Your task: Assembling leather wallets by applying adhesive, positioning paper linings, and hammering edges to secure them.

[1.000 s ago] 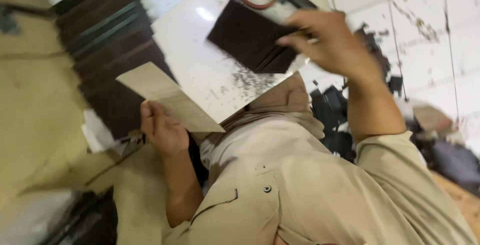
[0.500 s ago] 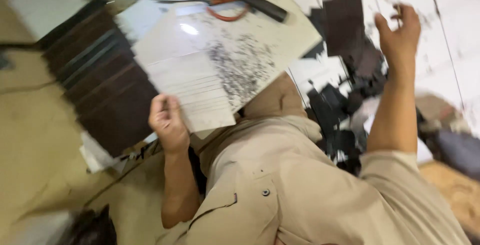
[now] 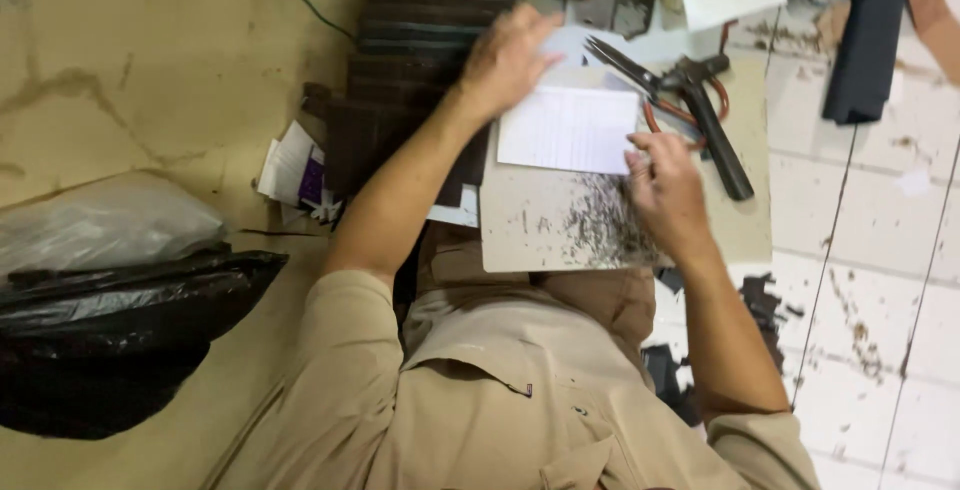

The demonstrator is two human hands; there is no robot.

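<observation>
A white lined card (image 3: 568, 130) lies flat on a beige board (image 3: 540, 235) that rests across my lap. Fine dark trimmings (image 3: 600, 225) are scattered over the board. My left hand (image 3: 505, 60) reaches forward with its fingers spread over the card's far left corner, next to a stack of dark brown leather pieces (image 3: 415, 20). My right hand (image 3: 665, 190) sits at the card's right edge, fingers curled, thumb and fingertips pinching that edge.
Scissors (image 3: 625, 65) and a black-handled tool (image 3: 718, 140) lie at the board's far right. A black plastic bag (image 3: 110, 340) and a clear bag (image 3: 100, 220) sit to my left. Dark scraps (image 3: 760, 300) litter the white tiles on the right, with a dark cloth (image 3: 868, 40) beyond.
The right hand dropped the dark piece to the right and came back to the card. The card went from held up in my left hand to flat on the board.
</observation>
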